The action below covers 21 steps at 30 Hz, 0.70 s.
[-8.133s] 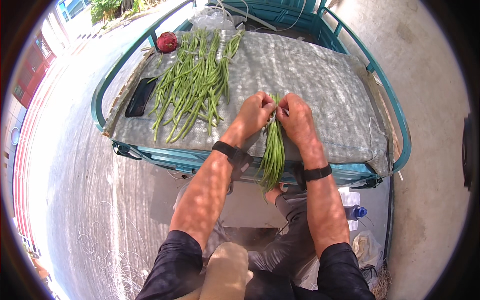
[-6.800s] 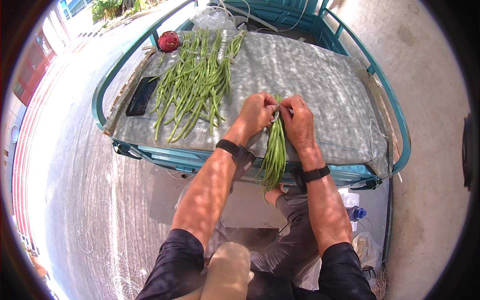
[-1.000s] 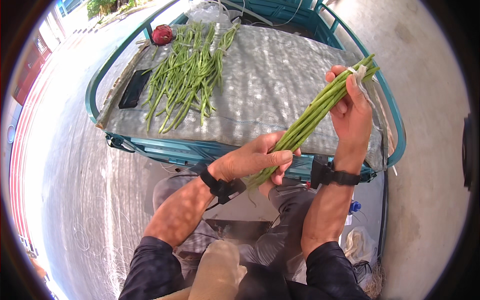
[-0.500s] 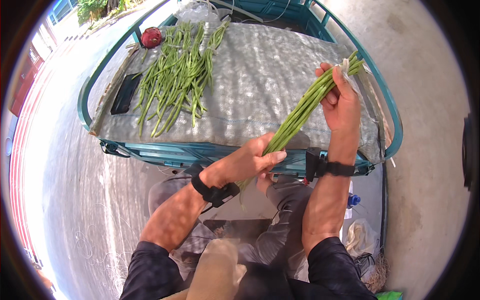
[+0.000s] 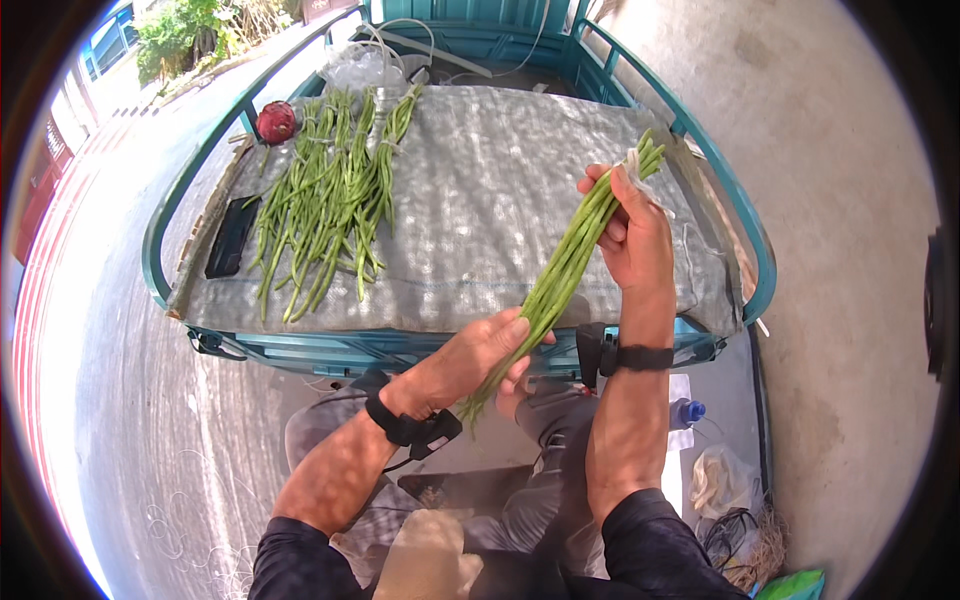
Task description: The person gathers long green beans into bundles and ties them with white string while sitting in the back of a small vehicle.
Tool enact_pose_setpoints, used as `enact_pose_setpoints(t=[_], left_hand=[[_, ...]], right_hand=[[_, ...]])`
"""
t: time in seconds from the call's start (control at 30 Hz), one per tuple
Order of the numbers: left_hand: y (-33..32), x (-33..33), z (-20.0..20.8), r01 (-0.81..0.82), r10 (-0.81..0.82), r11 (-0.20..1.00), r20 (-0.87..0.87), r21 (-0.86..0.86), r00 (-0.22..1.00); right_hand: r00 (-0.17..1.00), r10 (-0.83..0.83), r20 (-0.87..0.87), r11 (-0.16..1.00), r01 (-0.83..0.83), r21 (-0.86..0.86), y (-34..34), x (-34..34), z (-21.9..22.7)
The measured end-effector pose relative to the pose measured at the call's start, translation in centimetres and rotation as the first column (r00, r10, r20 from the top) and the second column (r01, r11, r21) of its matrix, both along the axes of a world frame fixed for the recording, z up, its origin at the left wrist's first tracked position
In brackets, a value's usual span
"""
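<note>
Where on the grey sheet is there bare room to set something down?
The grey sheet is bare widely between the laid-out beans and held bundle, more narrowly between that bundle and the right rail. Left is crowded: phone, beans, red fruit.

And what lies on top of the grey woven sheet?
Tied bunches of green beans, a dark phone and a red fruit, all toward the left. Anything under the beans is hidden.

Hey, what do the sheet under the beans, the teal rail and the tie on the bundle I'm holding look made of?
Sheet: probably woven plastic, mostly matte grey; its surface looks coarse and creased.
Rail: likely painted metal; smoothly bent, evenly teal.
Tie: whitish, thin, limp; plastic film or cloth, I can't tell which.
</note>
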<state>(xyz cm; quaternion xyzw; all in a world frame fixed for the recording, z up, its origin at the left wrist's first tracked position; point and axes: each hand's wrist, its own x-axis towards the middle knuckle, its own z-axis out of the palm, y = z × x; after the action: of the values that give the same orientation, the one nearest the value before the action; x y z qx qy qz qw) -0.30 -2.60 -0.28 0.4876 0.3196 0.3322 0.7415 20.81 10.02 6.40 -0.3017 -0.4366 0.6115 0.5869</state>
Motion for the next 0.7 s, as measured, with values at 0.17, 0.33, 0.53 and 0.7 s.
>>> enact_pose_setpoints(t=[0.17, 0.33, 0.53, 0.7], left_hand=[[0.3, -0.5, 0.0, -0.004, 0.005, 1.0, 0.051, -0.025, 0.999], [0.4, -0.8, 1.3, -0.003, 0.0, 0.975, 0.015, 0.221, 1.0], [0.6, 0.0, 2.8, -0.049, 0.02, 0.941, 0.088, 0.335, 0.996], [0.2, 0.7, 3.3, -0.029, -0.03, 0.952, 0.187, 0.305, 0.982]], right_hand=[[0.993, 0.115, -0.038, 0.99, -0.111, 0.089, -1.0, -0.1, 0.9], [0.958, 0.281, 0.051, 0.918, -0.284, 0.276, -3.3, 0.5, 3.5], [0.89, 0.333, 0.312, 0.792, -0.443, 0.42, -5.5, -0.2, 5.8], [0.86, 0.281, 0.427, 0.759, -0.471, 0.449, -5.8, -1.4, 5.4]])
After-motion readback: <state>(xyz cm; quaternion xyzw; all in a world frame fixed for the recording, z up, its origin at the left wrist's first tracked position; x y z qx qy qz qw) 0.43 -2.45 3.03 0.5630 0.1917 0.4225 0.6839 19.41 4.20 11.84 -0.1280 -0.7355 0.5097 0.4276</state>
